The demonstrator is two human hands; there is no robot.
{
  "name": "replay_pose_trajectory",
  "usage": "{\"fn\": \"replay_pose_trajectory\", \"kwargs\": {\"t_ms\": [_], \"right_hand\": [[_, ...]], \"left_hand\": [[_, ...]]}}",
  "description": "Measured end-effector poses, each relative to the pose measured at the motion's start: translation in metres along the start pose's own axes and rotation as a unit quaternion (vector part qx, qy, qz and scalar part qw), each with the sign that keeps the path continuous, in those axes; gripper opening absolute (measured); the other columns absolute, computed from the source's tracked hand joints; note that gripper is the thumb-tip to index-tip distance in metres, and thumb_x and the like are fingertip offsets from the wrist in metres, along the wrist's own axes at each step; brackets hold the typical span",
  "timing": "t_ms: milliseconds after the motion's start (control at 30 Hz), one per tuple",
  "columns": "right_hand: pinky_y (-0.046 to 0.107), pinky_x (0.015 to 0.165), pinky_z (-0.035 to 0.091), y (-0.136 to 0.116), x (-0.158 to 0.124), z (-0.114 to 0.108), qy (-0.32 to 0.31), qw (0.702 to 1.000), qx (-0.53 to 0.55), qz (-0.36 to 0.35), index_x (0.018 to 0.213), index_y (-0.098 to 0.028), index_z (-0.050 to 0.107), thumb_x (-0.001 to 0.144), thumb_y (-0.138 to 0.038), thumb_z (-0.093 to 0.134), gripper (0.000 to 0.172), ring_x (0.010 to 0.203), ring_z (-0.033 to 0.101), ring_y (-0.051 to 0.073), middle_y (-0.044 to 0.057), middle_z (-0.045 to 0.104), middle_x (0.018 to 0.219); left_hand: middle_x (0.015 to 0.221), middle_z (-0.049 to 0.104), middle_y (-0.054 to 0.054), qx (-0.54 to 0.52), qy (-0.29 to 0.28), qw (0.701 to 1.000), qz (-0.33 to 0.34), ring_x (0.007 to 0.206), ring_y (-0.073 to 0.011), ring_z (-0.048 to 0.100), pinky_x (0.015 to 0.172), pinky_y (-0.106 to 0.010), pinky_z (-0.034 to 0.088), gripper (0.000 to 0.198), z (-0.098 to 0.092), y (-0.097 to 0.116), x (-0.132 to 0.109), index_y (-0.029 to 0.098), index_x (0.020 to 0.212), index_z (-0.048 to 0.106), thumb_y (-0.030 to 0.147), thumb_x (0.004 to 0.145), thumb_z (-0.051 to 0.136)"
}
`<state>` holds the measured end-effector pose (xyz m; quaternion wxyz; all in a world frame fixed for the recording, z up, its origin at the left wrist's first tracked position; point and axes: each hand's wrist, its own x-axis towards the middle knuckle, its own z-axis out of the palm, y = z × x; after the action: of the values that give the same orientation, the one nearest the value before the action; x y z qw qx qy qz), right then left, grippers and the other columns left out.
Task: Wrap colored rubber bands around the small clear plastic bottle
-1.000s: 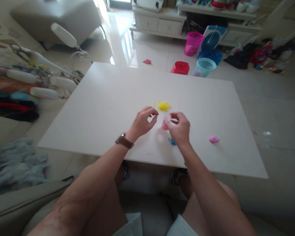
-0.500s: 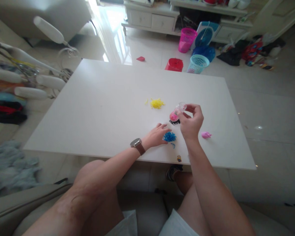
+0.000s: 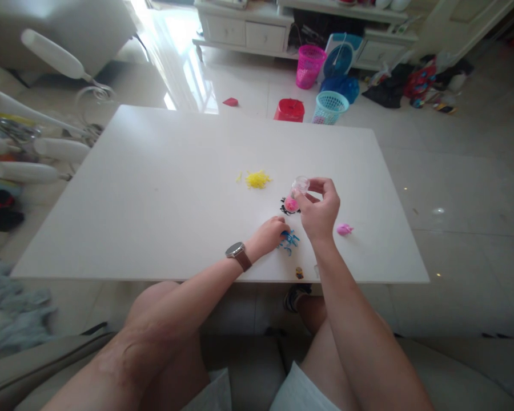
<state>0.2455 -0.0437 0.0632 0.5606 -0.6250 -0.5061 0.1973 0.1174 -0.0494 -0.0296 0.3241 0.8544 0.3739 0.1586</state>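
Step, apparently: pickup | left hand (image 3: 269,236) is pinching blue pieces (image 3: 290,240) near clear jar (image 3: 300,184) | right hand (image 3: 324,210) is grasping jar | lifting likely requiring tight fingers

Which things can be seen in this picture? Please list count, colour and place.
Table: one, white, before person.
Jar: one, clear, pink inside, in right hand.
Yellow pieces: one pile, yellow, mid-table.
Blue pieces: several, blue, by left hand.
Black pieces: several, black, visible around jar.
Pink toy: one, pink, table's right.
Small figure: one, yellow, near edge.
Pink basket: one, pink, far floor.
Pale blue basket: one, pale blue, far floor.
Red stool or bin: one, red, beyond table.
Cabinet: one, white, back.
Sofa: one, greyish, beneath person.
Watch: one, brown strap, left wrist.
Left hand: one, bare, at blue pieces.
Right hand: one, bare, holding jar.
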Motion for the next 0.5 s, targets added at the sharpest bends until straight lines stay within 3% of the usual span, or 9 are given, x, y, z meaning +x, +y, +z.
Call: {"fn": "replay_pose_trajectory", "kwargs": {"t_ms": [200, 500], "right_hand": [[0.037, 0.081, 0.059, 0.003, -0.001, 0.002, -0.03, 0.999, -0.025, 0.009, 0.095, -0.022, 0.061, 0.076, -0.03, 0.07, 0.022, 0.096, 0.066, 0.021, 0.004, 0.07, 0.098], [0.038, 0.082, 0.058, 0.005, -0.013, 0.024, -0.177, 0.981, -0.076, -0.014, 0.094, -0.022, 0.065, 0.073, -0.026, 0.07, 0.021, 0.09, 0.069, 0.021, 0.003, 0.072, 0.096]], "left_hand": [[0.093, 0.076, -0.006, -0.084, 0.04, 0.994, -0.056, 0.085, -0.0185, 0.069, 0.087, -0.029, 0.053, 0.018, -0.026, -0.005, -0.007, 0.018, 0.094, 0.082, 0.009, 0.084, 0.07], [0.085, 0.08, -0.005, -0.192, 0.11, 0.964, -0.145, 0.077, -0.0172, 0.071, 0.076, -0.028, 0.054, 0.011, -0.081, -0.035, -0.032, 0.017, 0.089, 0.083, 0.015, 0.079, 0.078]]}}
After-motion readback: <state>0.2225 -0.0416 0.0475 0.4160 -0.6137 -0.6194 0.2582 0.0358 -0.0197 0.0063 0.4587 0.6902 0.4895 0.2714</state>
